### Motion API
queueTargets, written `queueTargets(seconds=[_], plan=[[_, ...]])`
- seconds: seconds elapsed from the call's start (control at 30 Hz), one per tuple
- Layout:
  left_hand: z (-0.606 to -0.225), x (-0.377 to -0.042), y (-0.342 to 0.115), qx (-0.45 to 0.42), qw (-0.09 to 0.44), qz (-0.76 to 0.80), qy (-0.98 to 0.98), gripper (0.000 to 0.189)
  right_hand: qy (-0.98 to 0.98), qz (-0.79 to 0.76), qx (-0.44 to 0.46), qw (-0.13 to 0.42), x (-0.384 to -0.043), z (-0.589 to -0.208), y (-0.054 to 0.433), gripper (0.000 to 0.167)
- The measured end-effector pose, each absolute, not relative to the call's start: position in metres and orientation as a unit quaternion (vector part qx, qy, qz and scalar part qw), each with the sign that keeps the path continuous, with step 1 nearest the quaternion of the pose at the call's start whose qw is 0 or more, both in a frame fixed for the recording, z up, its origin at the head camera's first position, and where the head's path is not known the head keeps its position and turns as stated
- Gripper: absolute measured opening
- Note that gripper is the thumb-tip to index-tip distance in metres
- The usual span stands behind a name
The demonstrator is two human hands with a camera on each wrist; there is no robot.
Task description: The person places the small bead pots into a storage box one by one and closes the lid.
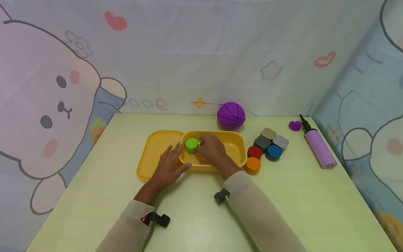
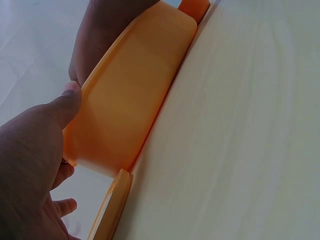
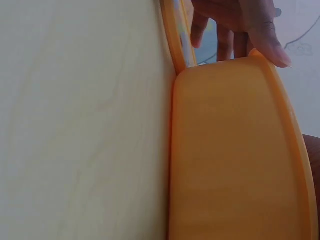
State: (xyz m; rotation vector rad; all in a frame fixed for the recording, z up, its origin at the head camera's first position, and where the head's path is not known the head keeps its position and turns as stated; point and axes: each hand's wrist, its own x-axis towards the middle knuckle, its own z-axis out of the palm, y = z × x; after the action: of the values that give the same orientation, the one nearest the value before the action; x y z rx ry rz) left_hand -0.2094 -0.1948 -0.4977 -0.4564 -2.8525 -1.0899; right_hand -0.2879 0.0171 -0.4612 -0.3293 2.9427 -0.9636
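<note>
A yellow plastic box stands upright on the table with a round green piece inside, toward its left end. Over the box's left end my left hand lies with fingers spread, and in the left wrist view its thumb touches the rim. My right hand reaches down into the box just right of the green piece, fingers bent downward. Whatever its fingertips may hold is hidden, though a small tan patch shows beside them. A yellow lid lies left of the box, partly under my left hand.
Right of the box sit orange, red and blue round pieces, with black, tan and grey ones behind. A purple ball stands behind the box. Farther right lie a pink-purple hand pump and a small purple object.
</note>
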Motion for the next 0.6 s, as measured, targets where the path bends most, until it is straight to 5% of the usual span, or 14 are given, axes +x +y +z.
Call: queueTargets(seconds=[0.33,0.6], plan=[[-0.499,-0.209,-0.194,-0.162,0.043,-0.358,-0.918,0.087,0.930,-0.343,-0.124,0.047,-0.281,-0.444,0.037,0.063],[-0.500,-0.210,-0.194,-0.153,0.030,-0.351,-0.923,0.089,0.924,-0.359,-0.132,-0.016,-0.271,-0.441,0.071,0.056]])
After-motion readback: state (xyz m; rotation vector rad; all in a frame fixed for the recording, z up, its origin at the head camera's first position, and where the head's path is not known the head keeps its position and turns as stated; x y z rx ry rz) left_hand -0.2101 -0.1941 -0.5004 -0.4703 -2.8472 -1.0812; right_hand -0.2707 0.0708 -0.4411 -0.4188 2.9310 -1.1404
